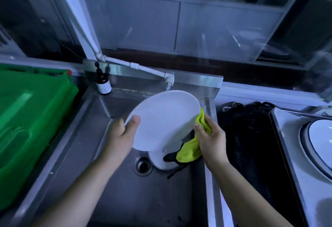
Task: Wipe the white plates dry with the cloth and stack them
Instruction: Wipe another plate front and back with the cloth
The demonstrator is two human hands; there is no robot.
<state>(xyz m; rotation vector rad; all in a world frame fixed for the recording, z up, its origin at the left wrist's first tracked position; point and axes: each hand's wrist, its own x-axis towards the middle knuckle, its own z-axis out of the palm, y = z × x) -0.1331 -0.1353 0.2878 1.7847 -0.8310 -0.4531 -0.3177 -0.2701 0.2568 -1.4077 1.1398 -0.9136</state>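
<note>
In the head view, a white plate is in the middle of the frame, held tilted above the sink, just under the tap. The left hand grips the plate at its left rim: the thumb lies on the face that looks at the camera, and the other fingers are hidden behind it. The right hand is at the lower right rim of the plate. It is closed around a yellow-green cloth. The cloth touches the plate edge there, and one end hangs down below the hand. So the plate is between the two hands, the left one holding it and the right one pressing the cloth to it.

Below the plate, a second white plate lies on the sink bottom, beside the drain. Something black lies on it; what it is I cannot tell.

At the left of the frame stands a green crate. A dark bottle stands at the upper left corner of the sink. At the right edge, a plate with a blue rim lies on a tray.
</note>
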